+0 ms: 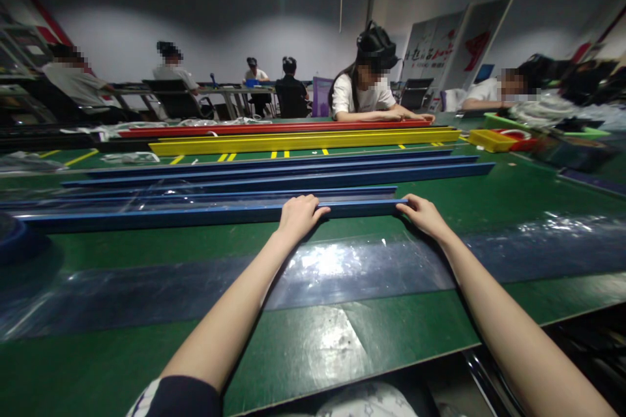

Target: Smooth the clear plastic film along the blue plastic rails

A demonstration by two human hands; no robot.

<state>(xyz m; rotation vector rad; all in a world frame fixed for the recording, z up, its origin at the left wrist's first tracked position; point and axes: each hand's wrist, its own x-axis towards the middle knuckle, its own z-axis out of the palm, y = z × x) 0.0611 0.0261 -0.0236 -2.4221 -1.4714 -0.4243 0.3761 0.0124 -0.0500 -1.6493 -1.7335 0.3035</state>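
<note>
A long blue channel strip (195, 217) lies across the green table (313, 352). My left hand (300, 216) grips it right of its middle, fingers over the top edge and thumb along the near side. At its right end, my right hand (421, 214) pinches the tip between thumb and fingers. Just behind it is another blue strip (352, 194), with clear film around the left part. Nearer to me, a wide band of clear plastic film (362, 267) runs under both forearms.
Farther back lie more blue strips (342, 175), a yellow strip (303, 141) and a red strip (274, 126). A blue round object (19, 241) sits at far left. A yellow tray (491, 140) is at back right. A person (366, 88) works across the table.
</note>
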